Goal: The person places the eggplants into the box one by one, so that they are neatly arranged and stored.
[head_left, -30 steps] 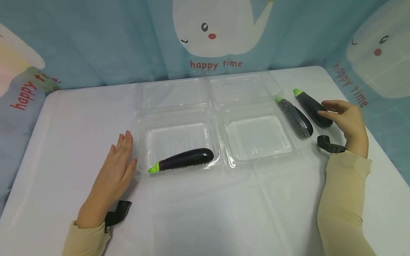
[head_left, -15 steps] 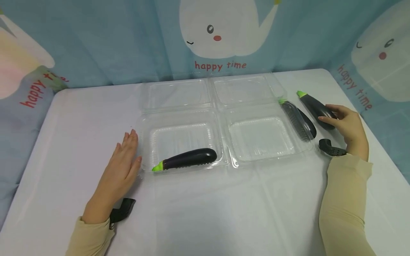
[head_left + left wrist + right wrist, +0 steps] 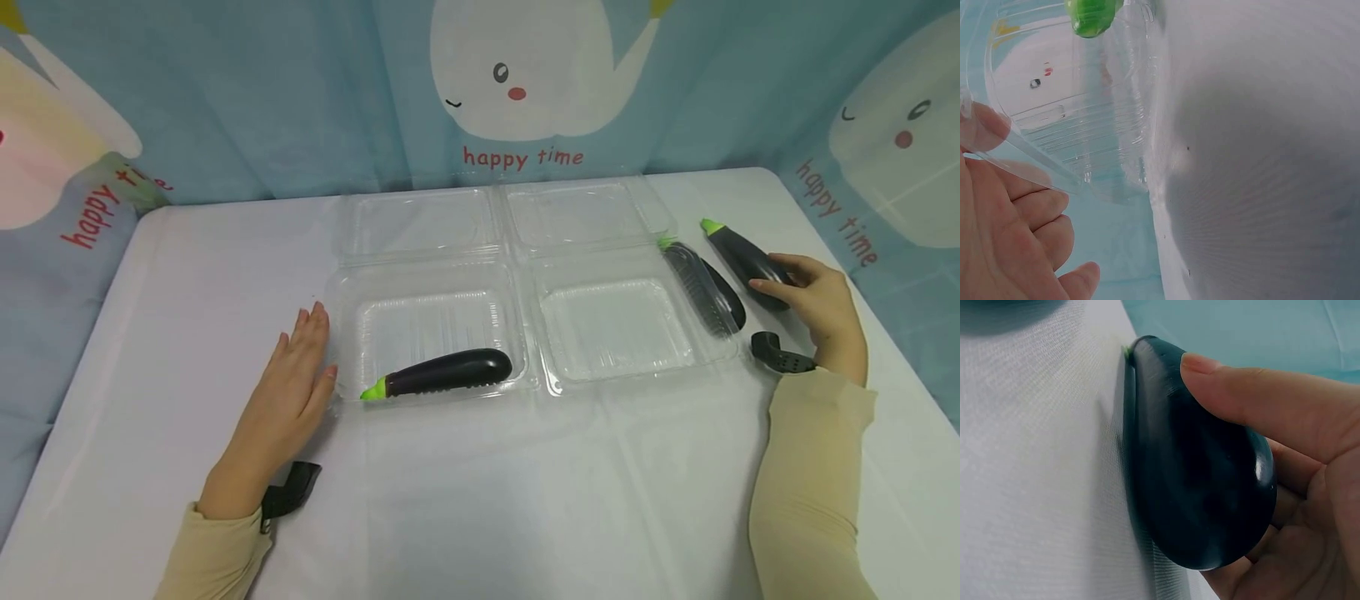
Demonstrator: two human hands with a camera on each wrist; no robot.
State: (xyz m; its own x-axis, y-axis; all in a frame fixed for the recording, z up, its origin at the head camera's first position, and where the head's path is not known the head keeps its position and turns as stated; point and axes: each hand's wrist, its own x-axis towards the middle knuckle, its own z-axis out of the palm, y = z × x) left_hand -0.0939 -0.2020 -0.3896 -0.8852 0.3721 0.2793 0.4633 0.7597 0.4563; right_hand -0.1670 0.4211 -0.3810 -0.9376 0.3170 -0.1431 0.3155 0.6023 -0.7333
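Note:
My right hand (image 3: 825, 308) grips the round end of an eggplant (image 3: 738, 254) at the table's right side, its green stem pointing away. In the right wrist view the thumb lies across the dark eggplant (image 3: 1197, 475), with the fingers curled behind it. My left hand (image 3: 281, 400) has its fingers extended along the left edge of a clear plastic container (image 3: 420, 325). The left wrist view shows part of that hand through the clear rim. A second eggplant (image 3: 450, 371) lies along this container's near side, its green stem toward my left hand.
Another open clear container (image 3: 615, 325) stands to the right, its lid (image 3: 573, 217) folded back. At its right edge lies a third eggplant (image 3: 723, 296), partly seen through the plastic. Behind the white table (image 3: 525, 500) hangs a blue curtain (image 3: 300, 100).
My right fingers and thumb have settled further around the round end of the eggplant. My left hand keeps its place beside the container. The head view has shifted slightly.

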